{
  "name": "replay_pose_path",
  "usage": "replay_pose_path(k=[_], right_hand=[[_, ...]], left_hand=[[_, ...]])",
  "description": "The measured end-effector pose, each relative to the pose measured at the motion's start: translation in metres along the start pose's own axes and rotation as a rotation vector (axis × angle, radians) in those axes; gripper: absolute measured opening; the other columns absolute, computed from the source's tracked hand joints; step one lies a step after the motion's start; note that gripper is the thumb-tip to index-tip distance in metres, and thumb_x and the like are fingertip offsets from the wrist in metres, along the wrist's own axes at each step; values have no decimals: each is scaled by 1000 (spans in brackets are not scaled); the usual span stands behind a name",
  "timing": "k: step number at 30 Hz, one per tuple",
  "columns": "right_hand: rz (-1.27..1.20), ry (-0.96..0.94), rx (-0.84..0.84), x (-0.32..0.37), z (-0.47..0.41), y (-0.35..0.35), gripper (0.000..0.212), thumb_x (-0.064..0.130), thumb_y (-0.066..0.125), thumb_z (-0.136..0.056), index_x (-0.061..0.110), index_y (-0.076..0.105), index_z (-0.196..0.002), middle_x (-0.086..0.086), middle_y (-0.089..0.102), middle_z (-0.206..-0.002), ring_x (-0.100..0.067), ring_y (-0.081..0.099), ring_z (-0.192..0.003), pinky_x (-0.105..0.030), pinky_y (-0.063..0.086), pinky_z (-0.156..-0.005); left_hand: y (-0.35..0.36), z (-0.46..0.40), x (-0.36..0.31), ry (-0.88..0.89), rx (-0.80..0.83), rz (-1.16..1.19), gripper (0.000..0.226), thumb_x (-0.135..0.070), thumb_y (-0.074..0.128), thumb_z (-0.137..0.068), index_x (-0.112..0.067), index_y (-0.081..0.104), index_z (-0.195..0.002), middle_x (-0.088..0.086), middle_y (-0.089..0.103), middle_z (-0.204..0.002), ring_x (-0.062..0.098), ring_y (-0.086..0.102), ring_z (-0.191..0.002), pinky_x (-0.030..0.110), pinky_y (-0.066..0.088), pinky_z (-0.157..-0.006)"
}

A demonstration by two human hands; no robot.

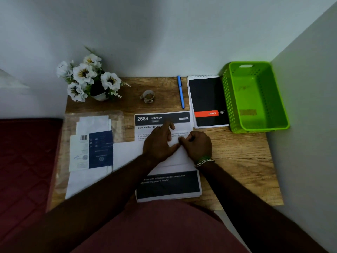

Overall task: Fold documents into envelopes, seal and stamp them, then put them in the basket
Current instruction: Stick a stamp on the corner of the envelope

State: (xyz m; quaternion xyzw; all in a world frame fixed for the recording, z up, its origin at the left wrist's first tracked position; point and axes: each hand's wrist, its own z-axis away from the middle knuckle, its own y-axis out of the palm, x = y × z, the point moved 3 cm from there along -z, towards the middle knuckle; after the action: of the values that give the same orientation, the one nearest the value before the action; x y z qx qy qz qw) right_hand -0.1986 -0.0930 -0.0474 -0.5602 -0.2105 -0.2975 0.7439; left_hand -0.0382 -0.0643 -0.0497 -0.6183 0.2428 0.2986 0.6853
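The right hand's (196, 145) grip pinched the white printed paper document's (164, 128) folded edge while the left hand (159, 141) pressed flat mid-worktop; uneven pressure risked a crooked crease.

A wooden desk (237, 154) is being shown pushed into a pale corner. At its back left, a small pot of white flowers (87, 77) is being displayed upright. A roll of tape (148, 95) is being seen lying near the middle back, with a blue pen (180, 92) lying to its right. Just beside the pen, a black spiral notepad (207, 101) with a red band is being shown lying flat. A dark red cushion (27, 161) is being glimpsed left of the desk
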Motion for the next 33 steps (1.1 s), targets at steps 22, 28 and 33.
replay_pose_path(k=[22, 28, 33], right_hand=[[-37, -53, 38, -9, 7, -15, 30, 31, 82, -78, 17, 64, -59, 2, 64, -56, -14, 62, -54, -39, 58, -65], [-164, -43, -101, -14, 21, -32, 27, 31, 71, -87, 16, 63, -66, 0, 65, -64, -17, 63, -64, -39, 56, -71], [-78, -85, -41, -16, 46, -31, 14, 26, 72, -88, 14, 72, -96, -1, 74, -91, -14, 67, -82, -30, 55, -80]], left_hand=[[3, 5, -8, -34, -6, -35, 45, -37, 83, -73, -36, 46, -98, -14, 49, -78, 13, 52, -82, 41, 51, -74], [-34, 34, -4, 51, -195, 122, 23, -30, 75, -87, -28, 60, -104, -9, 60, -98, 11, 56, -94, 40, 50, -85], [-72, 93, 52, -438, -376, -120, 57, -33, 80, -81, -21, 53, -130, 13, 51, -137, 35, 45, -129, 50, 40, -106]])
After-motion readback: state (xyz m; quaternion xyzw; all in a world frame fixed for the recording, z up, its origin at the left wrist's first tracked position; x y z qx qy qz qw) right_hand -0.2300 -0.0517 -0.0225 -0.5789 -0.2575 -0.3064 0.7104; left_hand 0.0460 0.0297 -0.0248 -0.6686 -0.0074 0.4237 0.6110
